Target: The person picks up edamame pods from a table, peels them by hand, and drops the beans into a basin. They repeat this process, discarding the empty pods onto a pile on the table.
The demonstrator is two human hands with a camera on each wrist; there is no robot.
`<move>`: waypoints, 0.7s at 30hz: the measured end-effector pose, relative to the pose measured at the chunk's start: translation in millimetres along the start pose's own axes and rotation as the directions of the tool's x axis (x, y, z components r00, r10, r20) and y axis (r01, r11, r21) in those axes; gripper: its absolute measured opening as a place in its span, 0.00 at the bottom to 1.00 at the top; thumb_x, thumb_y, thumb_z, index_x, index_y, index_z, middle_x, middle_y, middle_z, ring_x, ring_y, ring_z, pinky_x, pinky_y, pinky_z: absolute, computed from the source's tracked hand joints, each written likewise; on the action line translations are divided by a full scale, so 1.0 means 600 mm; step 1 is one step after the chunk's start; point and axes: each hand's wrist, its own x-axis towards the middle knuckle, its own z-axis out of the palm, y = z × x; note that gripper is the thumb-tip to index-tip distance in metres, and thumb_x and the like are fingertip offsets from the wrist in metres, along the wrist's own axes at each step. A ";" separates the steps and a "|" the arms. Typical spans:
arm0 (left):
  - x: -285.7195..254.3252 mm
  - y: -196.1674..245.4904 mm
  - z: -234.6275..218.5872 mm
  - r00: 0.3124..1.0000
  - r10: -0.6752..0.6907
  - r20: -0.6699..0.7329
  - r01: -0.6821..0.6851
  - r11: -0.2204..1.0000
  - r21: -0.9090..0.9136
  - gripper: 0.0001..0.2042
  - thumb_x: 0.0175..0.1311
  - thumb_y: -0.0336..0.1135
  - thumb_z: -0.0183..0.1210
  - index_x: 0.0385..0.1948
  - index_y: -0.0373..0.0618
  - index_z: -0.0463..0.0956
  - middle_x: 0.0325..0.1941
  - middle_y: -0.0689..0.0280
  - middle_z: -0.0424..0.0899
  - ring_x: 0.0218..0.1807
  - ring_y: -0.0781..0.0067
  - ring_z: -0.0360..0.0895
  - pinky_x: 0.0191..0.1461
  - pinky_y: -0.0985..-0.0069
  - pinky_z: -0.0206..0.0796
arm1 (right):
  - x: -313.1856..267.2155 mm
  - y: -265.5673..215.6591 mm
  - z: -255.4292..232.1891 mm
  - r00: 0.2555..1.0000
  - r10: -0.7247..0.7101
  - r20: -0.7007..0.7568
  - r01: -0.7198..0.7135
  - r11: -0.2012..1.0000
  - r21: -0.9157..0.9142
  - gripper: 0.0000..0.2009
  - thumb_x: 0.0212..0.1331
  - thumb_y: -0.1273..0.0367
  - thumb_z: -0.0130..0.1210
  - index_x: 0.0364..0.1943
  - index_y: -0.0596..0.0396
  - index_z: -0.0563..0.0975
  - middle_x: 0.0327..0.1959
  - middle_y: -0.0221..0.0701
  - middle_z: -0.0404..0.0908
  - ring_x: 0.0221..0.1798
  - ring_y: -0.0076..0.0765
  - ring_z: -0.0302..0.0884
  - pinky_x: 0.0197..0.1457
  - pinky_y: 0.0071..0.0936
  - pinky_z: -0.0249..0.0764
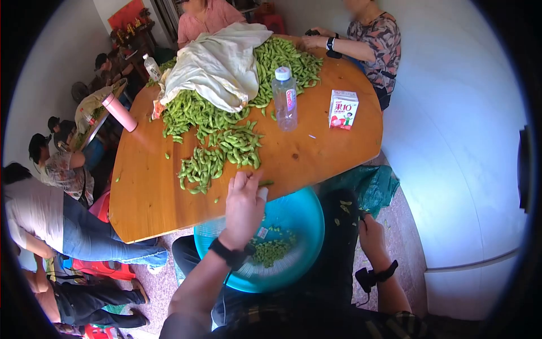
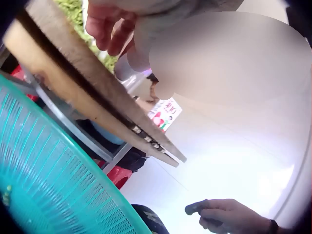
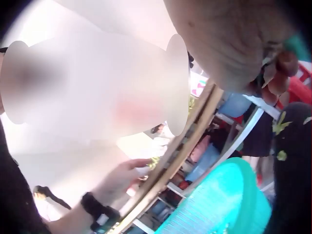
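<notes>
My left hand point(image 1: 245, 203) reaches over the table's near edge, palm down, with loosely bent fingers close to a loose green soybean pod point(image 1: 266, 182). Something white shows by its thumb. Several more pods point(image 1: 203, 166) lie in a small heap just beyond. Below this hand a turquoise basin point(image 1: 310, 226) stands on my lap, with shelled green beans point(image 1: 271, 251) on its slotted bottom. My right hand point(image 1: 372, 237) is low beside my right thigh. In the left wrist view, its curled fingers grip a small dark thing point(image 2: 196, 207) whose kind I cannot tell.
On the wooden table point(image 1: 305, 155) stand a clear bottle point(image 1: 285, 104), a drink carton point(image 1: 343, 110) and a pink flask point(image 1: 119, 113). A pale cloth point(image 1: 217, 68) covers part of a big pod pile. A green plastic bag point(image 1: 375, 183) lies at right. Other people sit around.
</notes>
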 end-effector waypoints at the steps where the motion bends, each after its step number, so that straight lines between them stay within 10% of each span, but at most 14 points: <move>1: 0.007 -0.021 0.014 0.999 -0.029 0.037 0.029 1.000 0.002 0.08 0.55 0.27 0.61 0.36 0.42 0.80 0.37 0.59 0.78 0.42 0.50 0.73 0.48 0.59 0.68 | 0.005 -0.027 -0.008 0.998 0.019 0.054 -0.023 0.997 0.067 0.06 0.63 0.71 0.50 0.36 0.60 0.73 0.27 0.53 0.77 0.34 0.66 0.75 0.33 0.51 0.68; 4: 0.018 -0.040 0.027 0.998 -0.018 0.057 0.017 1.000 0.023 0.05 0.56 0.28 0.61 0.34 0.42 0.80 0.36 0.60 0.79 0.39 0.49 0.74 0.45 0.61 0.69 | 0.021 -0.108 -0.022 0.978 -0.026 0.207 -0.059 0.917 0.394 0.07 0.66 0.70 0.50 0.38 0.61 0.73 0.23 0.44 0.77 0.26 0.46 0.79 0.29 0.39 0.71; 8: -0.008 -0.025 0.013 0.954 -0.187 0.236 0.259 0.909 -0.327 0.06 0.67 0.31 0.58 0.40 0.42 0.80 0.34 0.65 0.81 0.23 0.71 0.73 0.30 0.75 0.68 | 0.048 -0.228 -0.027 0.892 -0.099 0.442 -0.232 0.738 0.634 0.07 0.68 0.69 0.49 0.36 0.60 0.74 0.20 0.29 0.75 0.20 0.23 0.74 0.24 0.25 0.69; 10: -0.017 -0.001 -0.010 0.750 -0.305 0.587 0.659 0.414 -0.628 0.09 0.70 0.31 0.56 0.49 0.45 0.79 0.35 0.72 0.80 0.23 0.86 0.68 0.27 0.84 0.65 | 0.060 -0.261 -0.011 0.788 -0.259 0.559 -0.296 0.636 0.713 0.09 0.69 0.68 0.48 0.33 0.59 0.73 0.19 0.25 0.72 0.17 0.19 0.70 0.21 0.20 0.65; 11: -0.018 0.013 -0.026 0.726 -0.256 0.639 0.685 0.356 -0.636 0.14 0.71 0.30 0.55 0.56 0.47 0.76 0.35 0.77 0.78 0.23 0.91 0.67 0.25 0.88 0.62 | 0.064 -0.272 -0.008 0.784 -0.265 0.561 -0.297 0.633 0.715 0.09 0.69 0.68 0.48 0.33 0.59 0.73 0.19 0.25 0.72 0.17 0.19 0.70 0.21 0.20 0.65; 16: -0.049 0.006 -0.036 0.721 -0.289 0.629 0.687 0.413 -0.598 0.16 0.70 0.27 0.55 0.57 0.49 0.77 0.34 0.77 0.77 0.24 0.93 0.65 0.26 0.89 0.61 | 0.068 -0.299 0.011 0.718 -0.272 0.640 -0.389 0.606 0.694 0.10 0.69 0.68 0.48 0.30 0.58 0.72 0.19 0.25 0.71 0.16 0.18 0.67 0.21 0.20 0.63; 17: -0.057 0.002 -0.019 0.805 -0.251 0.537 0.589 0.441 -0.677 0.15 0.69 0.27 0.56 0.56 0.49 0.78 0.33 0.78 0.77 0.24 0.92 0.65 0.27 0.87 0.62 | 0.065 -0.300 0.012 0.716 -0.276 0.642 -0.387 0.609 0.693 0.10 0.69 0.68 0.48 0.30 0.58 0.72 0.19 0.25 0.71 0.16 0.18 0.67 0.21 0.20 0.63; 19: -0.052 0.002 -0.014 0.879 -0.212 0.427 0.475 0.468 -0.745 0.14 0.69 0.28 0.57 0.54 0.48 0.79 0.32 0.78 0.77 0.25 0.92 0.66 0.28 0.86 0.63 | 0.059 -0.299 0.014 0.805 -0.222 0.551 -0.271 0.688 0.673 0.08 0.67 0.68 0.50 0.36 0.60 0.75 0.20 0.27 0.72 0.19 0.20 0.69 0.23 0.22 0.64; 21: -0.032 0.003 -0.020 0.791 -0.255 0.556 0.579 0.607 -0.544 0.14 0.66 0.27 0.59 0.53 0.44 0.79 0.35 0.74 0.81 0.29 0.85 0.74 0.32 0.82 0.68 | 0.060 -0.273 0.010 0.896 -0.238 0.375 -0.078 0.746 0.661 0.08 0.66 0.70 0.51 0.41 0.60 0.76 0.21 0.28 0.73 0.22 0.21 0.71 0.25 0.24 0.66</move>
